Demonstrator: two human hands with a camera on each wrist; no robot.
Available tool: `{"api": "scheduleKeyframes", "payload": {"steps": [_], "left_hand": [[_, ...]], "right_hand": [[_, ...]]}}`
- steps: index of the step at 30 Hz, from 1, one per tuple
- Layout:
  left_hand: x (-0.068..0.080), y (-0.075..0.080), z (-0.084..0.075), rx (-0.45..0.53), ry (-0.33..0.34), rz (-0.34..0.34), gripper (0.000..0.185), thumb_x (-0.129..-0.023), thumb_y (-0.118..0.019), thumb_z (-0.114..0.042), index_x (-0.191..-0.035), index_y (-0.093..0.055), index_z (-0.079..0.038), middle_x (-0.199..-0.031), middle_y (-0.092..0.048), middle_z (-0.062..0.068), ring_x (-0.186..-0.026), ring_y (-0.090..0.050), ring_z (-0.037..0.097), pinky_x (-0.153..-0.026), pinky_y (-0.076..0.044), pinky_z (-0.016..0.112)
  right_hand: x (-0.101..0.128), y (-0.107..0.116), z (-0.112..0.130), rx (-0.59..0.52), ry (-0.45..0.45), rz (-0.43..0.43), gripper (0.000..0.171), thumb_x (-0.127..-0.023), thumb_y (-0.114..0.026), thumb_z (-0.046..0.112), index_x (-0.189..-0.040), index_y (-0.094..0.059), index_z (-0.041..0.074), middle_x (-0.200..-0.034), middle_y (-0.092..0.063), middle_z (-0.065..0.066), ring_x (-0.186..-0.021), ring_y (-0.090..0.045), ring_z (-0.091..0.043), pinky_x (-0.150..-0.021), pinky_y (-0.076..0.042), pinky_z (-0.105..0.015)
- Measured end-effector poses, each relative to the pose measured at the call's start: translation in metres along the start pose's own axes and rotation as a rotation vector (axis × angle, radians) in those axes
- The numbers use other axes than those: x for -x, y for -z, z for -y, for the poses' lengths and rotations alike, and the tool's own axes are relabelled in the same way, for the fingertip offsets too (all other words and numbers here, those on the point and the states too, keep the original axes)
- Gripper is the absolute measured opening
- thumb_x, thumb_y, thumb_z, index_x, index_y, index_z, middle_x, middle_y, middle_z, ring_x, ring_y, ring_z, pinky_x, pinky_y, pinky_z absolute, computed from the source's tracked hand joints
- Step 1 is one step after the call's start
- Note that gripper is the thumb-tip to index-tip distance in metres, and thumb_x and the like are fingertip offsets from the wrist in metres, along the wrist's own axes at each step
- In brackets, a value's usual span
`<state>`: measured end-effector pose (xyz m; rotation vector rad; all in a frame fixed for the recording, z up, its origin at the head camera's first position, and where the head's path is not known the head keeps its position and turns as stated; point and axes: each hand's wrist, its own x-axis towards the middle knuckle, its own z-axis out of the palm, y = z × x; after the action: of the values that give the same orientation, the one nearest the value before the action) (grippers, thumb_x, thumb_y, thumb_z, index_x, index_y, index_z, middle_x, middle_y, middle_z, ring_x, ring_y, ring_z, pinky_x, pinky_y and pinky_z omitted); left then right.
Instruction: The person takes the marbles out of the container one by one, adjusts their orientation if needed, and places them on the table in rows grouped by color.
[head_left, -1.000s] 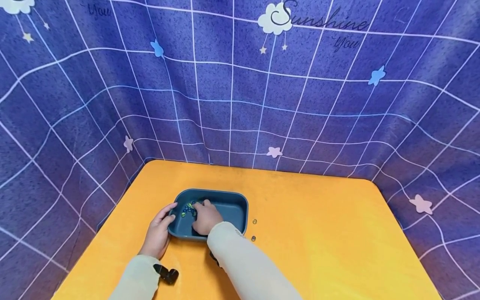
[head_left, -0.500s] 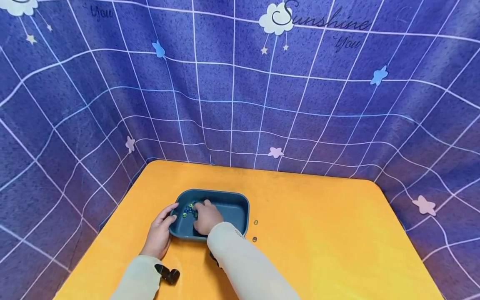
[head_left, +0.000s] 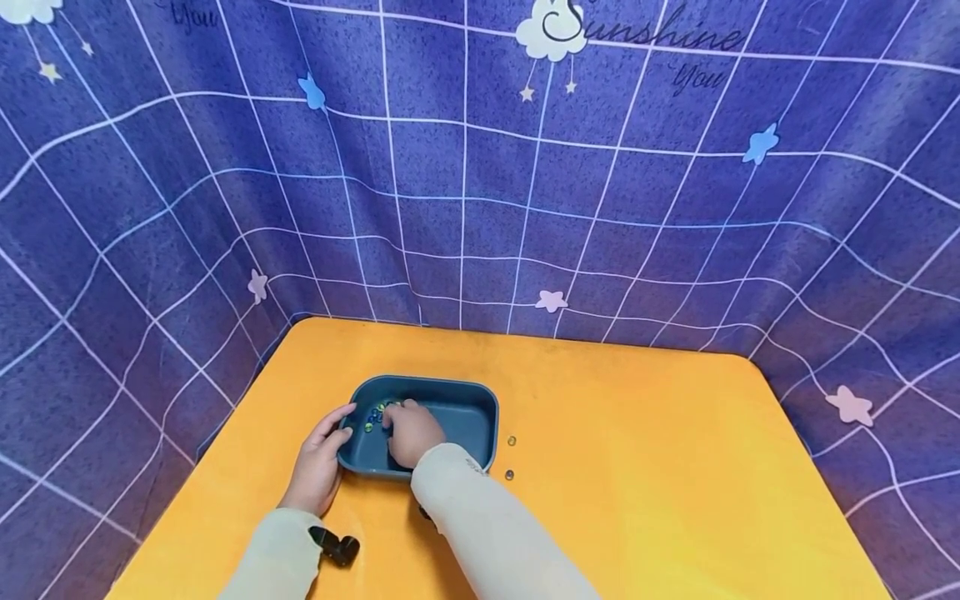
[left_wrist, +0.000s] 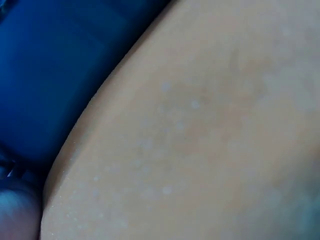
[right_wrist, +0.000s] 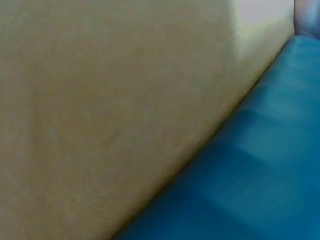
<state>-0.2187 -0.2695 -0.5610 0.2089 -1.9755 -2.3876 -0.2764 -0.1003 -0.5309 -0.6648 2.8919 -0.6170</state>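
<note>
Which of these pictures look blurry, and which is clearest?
Head view: clearest, tray and table clean-edged, a shadow beneath the right sleeve; left wrist view: soft, the left hand filling most of it; right wrist view: also soft, the right hand palest toward the top right.

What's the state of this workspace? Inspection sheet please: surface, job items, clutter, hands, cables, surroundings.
Surface: orange-yellow table, faint darker marks near the back edge.
Job items: dark blue-teal tray sits upright; small blue and yellow-green beads lie toward its left end, exact count not clear.
Clutter: two loose beads on the table, just right of the tray and apart from each other.
Left hand: left hand holds the tray's left end.
Right hand: right hand reaches into the tray, fingertips at the beads; grip hidden.
Cables: nothing seen.
Surroundings: blue-purple curtain with grid lines, stars and clouds.
</note>
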Motion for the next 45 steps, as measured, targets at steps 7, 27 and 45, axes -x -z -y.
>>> {"api": "scheduleKeyframes", "payload": {"steps": [7, 27, 45], "left_hand": [[0.001, 0.001, 0.001, -0.013, -0.005, 0.004, 0.045, -0.111, -0.043, -0.013, -0.156, -0.042, -0.007, -0.169, -0.019, 0.004, -0.152, -0.022, 0.020, -0.119, -0.031, 0.034], [-0.001, -0.002, 0.001, -0.013, -0.014, 0.007, 0.045, -0.111, -0.043, -0.012, -0.156, -0.042, -0.008, -0.169, -0.019, 0.005, -0.152, -0.021, 0.022, -0.117, -0.034, 0.033], [0.001, 0.000, 0.001, -0.027, -0.001, -0.020, 0.045, -0.111, -0.043, -0.012, -0.156, -0.043, -0.008, -0.169, -0.019, 0.004, -0.153, -0.020, 0.020, -0.117, -0.033, 0.030]], "right_hand": [[-0.001, -0.001, 0.000, 0.024, 0.002, 0.003, 0.009, -0.093, -0.076, 0.020, -0.099, -0.074, 0.026, -0.094, -0.058, 0.008, -0.080, -0.055, -0.009, -0.080, -0.054, -0.025], [0.005, 0.019, 0.000, -0.241, -0.118, 0.026, 0.019, -0.092, -0.072, 0.004, -0.081, -0.065, 0.018, -0.081, -0.059, 0.007, -0.073, -0.053, -0.011, -0.071, -0.050, -0.026], [0.038, 0.044, -0.017, -0.730, -0.028, -0.158, 0.013, -0.099, -0.071, 0.016, -0.108, -0.078, 0.022, -0.098, -0.067, 0.015, -0.085, -0.060, -0.006, -0.077, -0.055, -0.027]]}}
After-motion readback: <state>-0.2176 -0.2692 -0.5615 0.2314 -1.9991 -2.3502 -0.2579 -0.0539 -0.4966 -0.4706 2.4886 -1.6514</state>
